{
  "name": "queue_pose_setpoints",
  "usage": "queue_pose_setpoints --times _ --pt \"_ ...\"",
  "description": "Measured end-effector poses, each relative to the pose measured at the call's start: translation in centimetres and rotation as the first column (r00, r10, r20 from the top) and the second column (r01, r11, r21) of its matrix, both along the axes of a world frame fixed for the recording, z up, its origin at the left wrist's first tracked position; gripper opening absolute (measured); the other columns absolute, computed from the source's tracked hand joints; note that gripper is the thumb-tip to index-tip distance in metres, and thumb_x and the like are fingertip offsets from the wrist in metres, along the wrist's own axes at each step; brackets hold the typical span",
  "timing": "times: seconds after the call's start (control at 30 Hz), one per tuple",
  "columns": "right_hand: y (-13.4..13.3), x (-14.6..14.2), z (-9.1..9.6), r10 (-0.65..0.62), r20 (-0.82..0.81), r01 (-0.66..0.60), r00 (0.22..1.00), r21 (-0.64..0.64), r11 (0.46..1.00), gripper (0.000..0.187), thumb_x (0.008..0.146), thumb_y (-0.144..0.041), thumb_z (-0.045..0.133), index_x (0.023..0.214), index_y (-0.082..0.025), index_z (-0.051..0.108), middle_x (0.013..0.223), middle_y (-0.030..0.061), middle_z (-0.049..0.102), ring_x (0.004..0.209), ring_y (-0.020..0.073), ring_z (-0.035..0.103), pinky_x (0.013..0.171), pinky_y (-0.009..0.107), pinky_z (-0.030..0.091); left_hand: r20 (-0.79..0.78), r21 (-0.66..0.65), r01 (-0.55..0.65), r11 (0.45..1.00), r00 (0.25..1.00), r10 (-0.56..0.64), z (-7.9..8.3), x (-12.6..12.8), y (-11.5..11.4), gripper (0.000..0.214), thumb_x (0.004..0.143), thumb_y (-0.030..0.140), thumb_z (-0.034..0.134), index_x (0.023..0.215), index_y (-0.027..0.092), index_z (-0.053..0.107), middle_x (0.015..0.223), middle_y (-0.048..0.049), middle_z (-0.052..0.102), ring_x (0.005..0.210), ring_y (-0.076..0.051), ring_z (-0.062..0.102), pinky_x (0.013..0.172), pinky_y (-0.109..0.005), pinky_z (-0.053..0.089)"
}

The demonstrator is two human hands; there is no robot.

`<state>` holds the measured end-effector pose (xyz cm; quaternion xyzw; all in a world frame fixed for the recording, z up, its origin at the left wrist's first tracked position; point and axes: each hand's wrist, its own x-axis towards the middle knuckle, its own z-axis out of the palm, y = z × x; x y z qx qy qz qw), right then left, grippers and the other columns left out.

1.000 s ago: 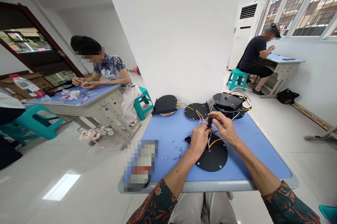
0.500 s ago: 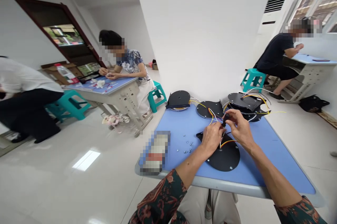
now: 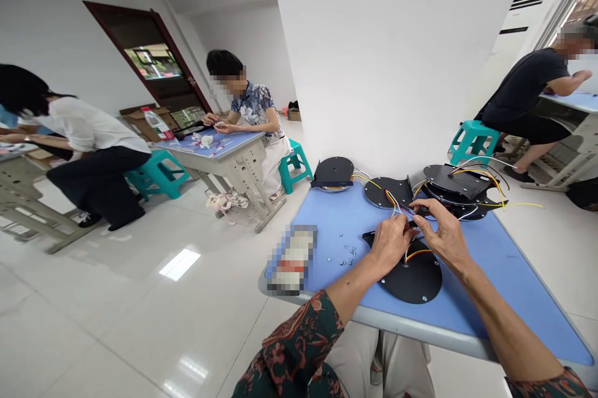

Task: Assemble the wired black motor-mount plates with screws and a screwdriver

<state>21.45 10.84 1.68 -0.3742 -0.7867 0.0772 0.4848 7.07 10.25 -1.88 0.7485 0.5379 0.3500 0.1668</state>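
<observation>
A black round plate (image 3: 411, 283) with a bent-up flange lies near the front of the blue table, with red, yellow and white wires rising from its middle. Over its far edge, my right hand (image 3: 441, 233) is closed on the black handle of what looks like a screwdriver (image 3: 422, 211), held tilted. My left hand (image 3: 392, 241) is closed beside it, its fingertips pinched together near the tool's lower end; what they hold is hidden. Several small screws (image 3: 348, 255) are scattered on the table left of the plate.
More black plates with wires lie along the table's (image 3: 495, 298) back edge: one at left (image 3: 334, 170), one in the middle (image 3: 385, 192), a stack at right (image 3: 455, 180). A blurred-out long item (image 3: 294, 261) lies front left. Other people sit at separate desks.
The view has swung left, so everything sits further right in the picture. The black-handled screwdriver has gone from nearly upright to tilted. Both hands stay closed over the plate's far edge.
</observation>
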Motion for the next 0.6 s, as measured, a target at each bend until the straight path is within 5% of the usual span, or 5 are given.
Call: queue_pose_setpoints --times 0.4,0.6 --pt "0.6 0.4 -1.3 -0.054 -0.161 0.047 0.986 -0.047 0.998 0.029 0.097 -0.033 0.055 0.124 -0.023 0.056 0.105 0.0081 0.069 0.084 0.0203 0.069 0.076 0.035 0.058 -0.056 -0.005 0.052 0.999 0.997 -0.052 0.1 -0.1 -0.1 0.008 0.097 0.019 0.059 0.099 0.019 0.067 0.101 -0.0058 0.075 0.092 -0.02 0.07 0.082 -0.029 0.052" --pt "-0.3 0.1 -0.1 0.042 -0.066 -0.043 0.997 -0.008 0.999 0.025 0.101 -0.037 0.05 0.118 -0.024 0.064 0.104 0.0079 0.069 0.094 0.0227 0.066 0.086 0.038 0.055 -0.007 0.01 0.026 1.0 1.0 -0.026 0.2 -0.1 -0.2 0.004 0.094 0.02 0.065 0.092 0.018 0.063 0.096 -0.0059 0.074 0.087 -0.021 0.069 0.079 -0.029 0.05"
